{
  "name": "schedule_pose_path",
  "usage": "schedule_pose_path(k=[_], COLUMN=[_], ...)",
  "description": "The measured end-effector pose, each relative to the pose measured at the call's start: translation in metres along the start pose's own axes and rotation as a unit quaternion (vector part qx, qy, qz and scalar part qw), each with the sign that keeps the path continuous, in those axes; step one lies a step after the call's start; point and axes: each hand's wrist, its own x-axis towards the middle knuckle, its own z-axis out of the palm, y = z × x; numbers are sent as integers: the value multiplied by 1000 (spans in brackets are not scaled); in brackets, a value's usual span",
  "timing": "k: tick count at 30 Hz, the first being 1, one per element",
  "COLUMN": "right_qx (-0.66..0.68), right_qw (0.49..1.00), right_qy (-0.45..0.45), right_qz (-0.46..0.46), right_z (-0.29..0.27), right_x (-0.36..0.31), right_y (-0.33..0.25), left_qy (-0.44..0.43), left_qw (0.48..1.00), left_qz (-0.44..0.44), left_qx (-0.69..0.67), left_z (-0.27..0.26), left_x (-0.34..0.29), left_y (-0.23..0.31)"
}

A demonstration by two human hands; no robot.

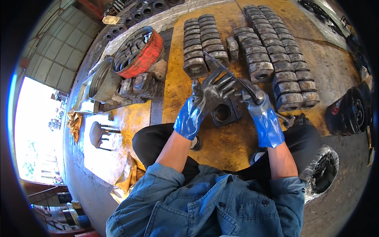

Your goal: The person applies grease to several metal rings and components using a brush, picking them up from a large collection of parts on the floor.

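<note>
One long, thin, dark tool (pixel 222 67) slants up and to the left from the right hand (pixel 255 96), whose fingers are clamped around its lower end. It looks narrow and straight, with a dull grey sheen toward the tip. The left hand (pixel 210 93) is just beside it, fingers spread apart; whether they touch it cannot be told. Below lies a black block (pixel 234 113) with a round hole.

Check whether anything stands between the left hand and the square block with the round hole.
Nothing visible does: the block lies just below and right of the left hand in this view, on the yellow surface. The long thin tool in the right hand slants beyond, not over the block.
</note>
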Motion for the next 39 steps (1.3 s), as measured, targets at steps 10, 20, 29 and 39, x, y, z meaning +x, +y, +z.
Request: schedule_pose_path(k=[10, 20, 29, 39], right_qx=[-510, 206, 79, -36], right_qw=[797, 974, 989, 999], right_qy=[-59, 12, -31, 32], right_qz=[-320, 93, 122, -7], right_z=[25, 19, 31, 16], right_x=[-24, -26, -44, -30], right_y=[-19, -23, 25, 32], left_qy=[115, 259, 396, 405], left_qw=[976, 939, 696, 743], left_qz=[18, 215, 227, 211], left_qx=[-183, -70, 555, 489], left_z=[-20, -137, -49, -47], left_x=[22, 60, 27, 19], left_y=[-14, -44, 11, 5])
